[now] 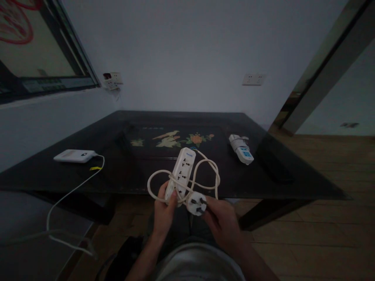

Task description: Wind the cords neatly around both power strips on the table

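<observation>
A white power strip (184, 168) with several sockets is held tilted above the table's front edge. My left hand (164, 212) grips its lower end, the thumb pressed on the face. Its white cord (212, 166) loops loosely around the strip on both sides. The round white plug (195, 205), dark prongs facing right, hangs just below the strip. My right hand (221, 218) is closed at the plug's right side, fingers by the prongs; part of its grip is hidden.
On the dark table (140, 171) lie a white power bank (74, 155) with a cable at left and another power strip (241, 149), cord wrapped round it, at right. Wall sockets (253, 79) are behind. A window (43, 47) is at upper left.
</observation>
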The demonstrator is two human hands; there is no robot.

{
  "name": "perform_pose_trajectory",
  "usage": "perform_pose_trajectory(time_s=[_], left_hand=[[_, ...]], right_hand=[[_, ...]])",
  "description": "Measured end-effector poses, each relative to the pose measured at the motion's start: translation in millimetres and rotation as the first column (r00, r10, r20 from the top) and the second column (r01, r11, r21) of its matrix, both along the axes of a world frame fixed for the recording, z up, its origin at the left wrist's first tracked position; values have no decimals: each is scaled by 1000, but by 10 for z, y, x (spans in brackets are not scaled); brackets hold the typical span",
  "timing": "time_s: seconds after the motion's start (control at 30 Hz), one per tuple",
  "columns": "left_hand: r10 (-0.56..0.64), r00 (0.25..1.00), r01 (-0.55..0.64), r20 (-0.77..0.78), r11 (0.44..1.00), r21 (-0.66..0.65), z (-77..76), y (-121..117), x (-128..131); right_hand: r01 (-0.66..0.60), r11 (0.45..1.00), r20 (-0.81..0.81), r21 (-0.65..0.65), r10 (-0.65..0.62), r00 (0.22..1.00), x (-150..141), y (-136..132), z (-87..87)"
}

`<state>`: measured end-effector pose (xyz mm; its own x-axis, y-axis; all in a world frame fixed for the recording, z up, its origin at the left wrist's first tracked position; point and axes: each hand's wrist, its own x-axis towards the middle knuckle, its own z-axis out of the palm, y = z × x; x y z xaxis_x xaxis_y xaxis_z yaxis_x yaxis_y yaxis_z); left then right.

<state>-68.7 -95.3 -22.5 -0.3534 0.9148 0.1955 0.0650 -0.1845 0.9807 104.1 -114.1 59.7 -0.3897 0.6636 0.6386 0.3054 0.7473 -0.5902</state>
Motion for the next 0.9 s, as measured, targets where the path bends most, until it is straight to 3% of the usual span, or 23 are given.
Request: perform_pose_trajectory(time_s=[0.07, 0.2, 0.4, 0.67, 0.9], left_hand=[[-9, 1000, 9, 4, 1000, 15, 5, -20, 10], [-31, 999, 31, -7, 1000, 3, -6, -46, 27], [-33, 999, 31, -35, 998, -55, -28, -49, 59], [-72, 987, 67, -141, 997, -37, -6, -76, 59], [-124, 984, 119, -131, 992, -40, -38, -67, 62]], right_hand=[[-20, 999, -42, -39, 19, 999, -130, 19, -1], [79, 993, -68, -87, -85, 994, -243, 78, -42], [163, 954, -86, -250, -190, 978, -67, 195, -16], [31, 860, -166, -510, -134, 977, 50, 291, 113], [-54, 857, -94, -512, 6, 996, -107, 394, 182]])
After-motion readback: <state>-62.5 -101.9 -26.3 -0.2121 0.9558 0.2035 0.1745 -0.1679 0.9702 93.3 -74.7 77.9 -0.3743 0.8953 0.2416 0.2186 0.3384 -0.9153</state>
